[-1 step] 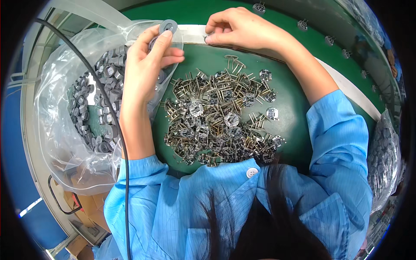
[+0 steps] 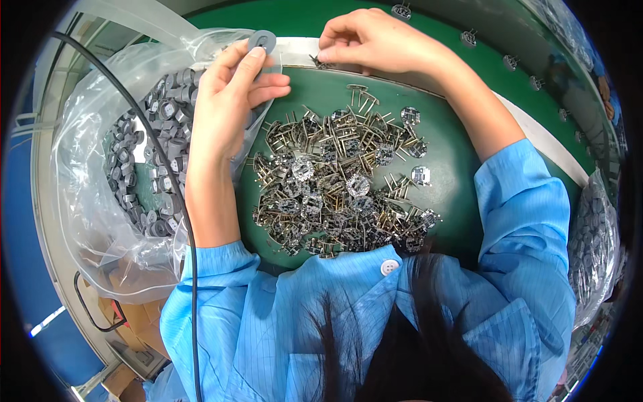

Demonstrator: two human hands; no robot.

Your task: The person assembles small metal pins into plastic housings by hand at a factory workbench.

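Note:
My left hand (image 2: 231, 94) pinches a grey round plastic cap (image 2: 262, 41) between thumb and forefinger, its disc face tilted up. Its other fingers stretch out toward the right. To the right, my right hand (image 2: 372, 43) is closed, with thumb and forefinger on a small circuit board with metal pins (image 2: 321, 63), mostly hidden by the fingertips. That hand hovers over the pale strip (image 2: 295, 48) at the far edge of the green work surface. Between my forearms lies a heap of round circuit boards with long metal pins (image 2: 335, 181).
An open clear plastic bag (image 2: 80, 201) full of grey plastic caps (image 2: 161, 120) lies at the left. A black cable (image 2: 144, 110) crosses in front of it. Beyond the strip, several pinned boards (image 2: 468, 38) stand in a row on a green surface. Another filled bag (image 2: 593, 248) is at the right.
The pinned board at my right fingertips has turned, so its dark pins show more. My left hand has shifted very slightly right, still with the cap.

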